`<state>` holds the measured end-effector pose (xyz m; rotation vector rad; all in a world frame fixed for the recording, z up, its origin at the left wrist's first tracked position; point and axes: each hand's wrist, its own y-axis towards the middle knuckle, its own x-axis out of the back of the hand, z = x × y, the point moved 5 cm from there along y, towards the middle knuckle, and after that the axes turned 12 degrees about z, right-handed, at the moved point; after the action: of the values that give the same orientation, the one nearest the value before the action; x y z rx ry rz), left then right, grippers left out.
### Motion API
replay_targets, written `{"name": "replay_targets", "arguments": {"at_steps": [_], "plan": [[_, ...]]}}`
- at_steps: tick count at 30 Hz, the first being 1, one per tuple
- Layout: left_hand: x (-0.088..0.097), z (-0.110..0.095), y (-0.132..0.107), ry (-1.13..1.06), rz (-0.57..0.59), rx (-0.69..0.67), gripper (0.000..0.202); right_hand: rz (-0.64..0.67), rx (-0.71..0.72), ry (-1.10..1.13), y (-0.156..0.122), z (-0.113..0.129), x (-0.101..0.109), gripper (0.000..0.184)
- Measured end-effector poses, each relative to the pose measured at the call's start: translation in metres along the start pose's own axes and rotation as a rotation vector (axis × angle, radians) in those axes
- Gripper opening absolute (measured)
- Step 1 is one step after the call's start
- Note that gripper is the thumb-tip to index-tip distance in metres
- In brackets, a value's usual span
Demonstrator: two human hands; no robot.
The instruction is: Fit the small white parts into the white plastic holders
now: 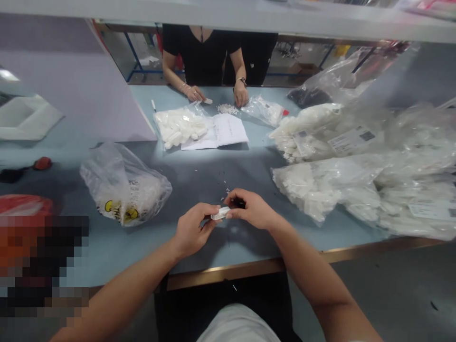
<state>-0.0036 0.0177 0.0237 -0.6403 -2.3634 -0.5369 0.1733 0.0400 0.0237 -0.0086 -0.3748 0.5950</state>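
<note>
A small white plastic part (220, 213) is pinched between both of my hands just above the blue-grey table (199, 175), near its front edge. My left hand (193, 230) grips the part's left end with closed fingers. My right hand (251, 208) is curled over its right end, and something small and dark shows under those fingers. Tiny white bits (225, 190) lie scattered on the table just beyond my hands.
A clear bag with yellow print (124, 187) lies at left. Several bags of white parts (359, 175) pile up at right. Across the table a person's hands (217, 95) work by a bag of parts (180, 126) and a paper sheet (224, 130). A white tray (24, 118) sits far left.
</note>
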Motion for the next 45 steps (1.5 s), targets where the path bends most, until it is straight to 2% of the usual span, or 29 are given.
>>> {"name": "replay_targets", "arguments": {"at_steps": [2,5,8,11,14,16,19,22,28,33,35,38,41,45], "plan": [[0.000,-0.001,0.000,0.016,-0.005,-0.038,0.011,0.076,-0.019,0.110,0.000,-0.001,-0.002,0.028],[-0.001,0.000,0.000,0.005,0.001,-0.060,0.012,0.144,-0.018,0.169,0.001,0.000,-0.006,0.022],[0.000,0.003,0.002,-0.040,0.002,-0.019,0.013,0.100,-0.036,0.179,0.001,-0.001,-0.006,0.024],[0.004,0.007,0.003,-0.111,-0.038,0.068,0.016,-0.028,-0.048,0.155,-0.002,-0.004,0.008,0.029],[0.007,0.013,0.003,-0.220,-0.098,0.178,0.021,-0.262,-0.091,-0.028,-0.009,-0.008,0.035,0.025],[0.007,0.018,0.002,-0.276,-0.124,0.237,0.024,-0.328,-0.119,-0.190,-0.012,-0.011,0.048,0.014],[0.005,0.023,0.003,-0.333,-0.130,0.274,0.026,-0.261,-0.154,-0.421,-0.009,-0.020,0.053,0.005],[0.004,0.025,0.004,-0.355,-0.118,0.283,0.027,-0.191,-0.177,-0.606,-0.001,-0.031,0.046,0.009],[0.003,0.022,0.004,-0.365,-0.105,0.283,0.027,-0.143,-0.214,-0.776,0.011,-0.049,0.031,0.012],[0.002,0.023,0.004,-0.346,-0.099,0.286,0.027,-0.159,-0.289,-0.885,0.012,-0.050,0.031,0.017],[0.003,0.023,0.004,-0.340,-0.105,0.281,0.026,-0.199,-0.293,-0.847,0.009,-0.045,0.033,0.018],[0.004,0.021,0.004,-0.333,-0.104,0.269,0.025,-0.262,-0.146,-0.630,0.003,-0.026,0.031,0.016],[0.004,0.018,0.004,-0.284,-0.095,0.261,0.024,-0.267,0.010,-0.396,-0.001,-0.004,0.019,0.011],[0.003,0.018,0.003,-0.209,-0.081,0.243,0.024,-0.230,0.132,-0.319,-0.002,0.012,0.001,0.010]]}}
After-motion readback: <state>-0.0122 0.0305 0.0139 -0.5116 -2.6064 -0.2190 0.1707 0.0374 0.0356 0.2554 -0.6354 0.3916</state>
